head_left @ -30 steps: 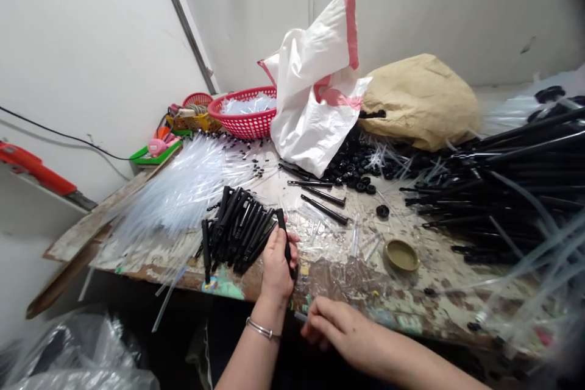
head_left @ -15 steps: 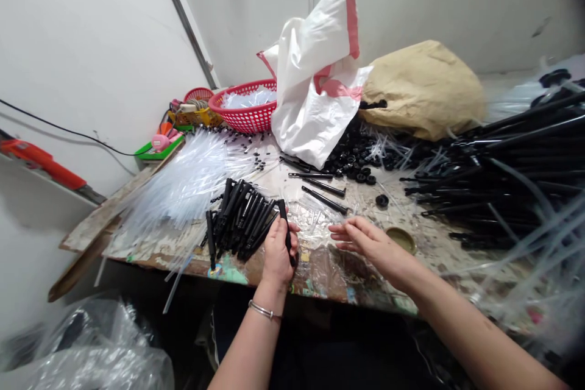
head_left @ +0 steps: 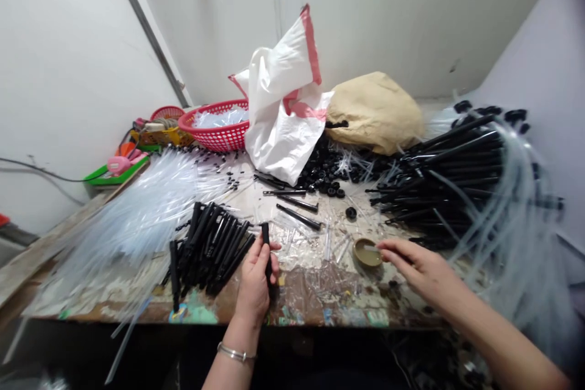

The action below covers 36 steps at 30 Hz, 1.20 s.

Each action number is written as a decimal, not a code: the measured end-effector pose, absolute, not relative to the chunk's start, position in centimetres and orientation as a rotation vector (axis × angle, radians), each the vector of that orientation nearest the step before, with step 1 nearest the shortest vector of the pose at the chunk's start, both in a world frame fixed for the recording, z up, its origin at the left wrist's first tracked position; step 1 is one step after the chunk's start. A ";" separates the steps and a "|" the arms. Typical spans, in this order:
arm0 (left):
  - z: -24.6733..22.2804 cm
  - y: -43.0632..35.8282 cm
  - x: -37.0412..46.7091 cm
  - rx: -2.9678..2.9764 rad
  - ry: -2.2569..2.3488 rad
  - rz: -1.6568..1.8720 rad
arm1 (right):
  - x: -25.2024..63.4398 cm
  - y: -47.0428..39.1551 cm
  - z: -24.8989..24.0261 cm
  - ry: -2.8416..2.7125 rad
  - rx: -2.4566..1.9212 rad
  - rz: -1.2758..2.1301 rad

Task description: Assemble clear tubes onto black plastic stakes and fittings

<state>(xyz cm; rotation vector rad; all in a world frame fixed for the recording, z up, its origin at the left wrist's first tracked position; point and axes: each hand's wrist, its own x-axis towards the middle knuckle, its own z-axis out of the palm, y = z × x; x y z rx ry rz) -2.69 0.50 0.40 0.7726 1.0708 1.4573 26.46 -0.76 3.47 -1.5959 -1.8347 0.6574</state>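
Observation:
My left hand (head_left: 255, 277) is wrapped round a short black tube (head_left: 265, 235), which stands almost upright near the table's front edge. Just left of it lies a pile of similar black tubes (head_left: 214, 244). At the right, my right hand (head_left: 414, 262) pinches a short clear piece of tubing (head_left: 372, 248), its tip over a small round brownish dish (head_left: 367, 262). Whether the tip touches what is in the dish, I cannot tell. Between my hands several short clear tubes (head_left: 328, 242) are scattered, with a few loose black tubes (head_left: 299, 217) behind them.
A heap of long clear tubes (head_left: 137, 207) spreads over the left. Long black tubes (head_left: 457, 170) are stacked at the right. Behind stand a red basket (head_left: 219, 139), a white sack (head_left: 278, 116) and a tan sack (head_left: 375, 113). Small black rings (head_left: 351, 213) lie near the middle.
My right hand has moved right to the dish and now pinches a short clear tube; before, its fingers were stretched out. My left hand still grips the black tube. The camera view has shifted.

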 end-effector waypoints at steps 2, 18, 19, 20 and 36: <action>0.4 0.3 -2.4 0.818 1.069 1.414 | 26.8 0.1 3.3 -2.030 -1.574 0.396; -0.2 -0.8 -0.7 0.951 1.059 1.177 | 26.5 2.0 4.5 -2.367 -1.746 -0.042; -0.2 -0.8 -0.8 0.955 1.054 1.175 | 26.8 1.9 4.5 -2.283 -1.752 0.055; -0.2 -0.8 -0.8 0.962 1.052 1.169 | 26.9 1.7 4.5 -2.185 -1.747 0.183; 0.0 -1.2 -1.0 0.920 1.093 1.166 | 17.0 -0.2 5.3 -1.712 -1.402 1.173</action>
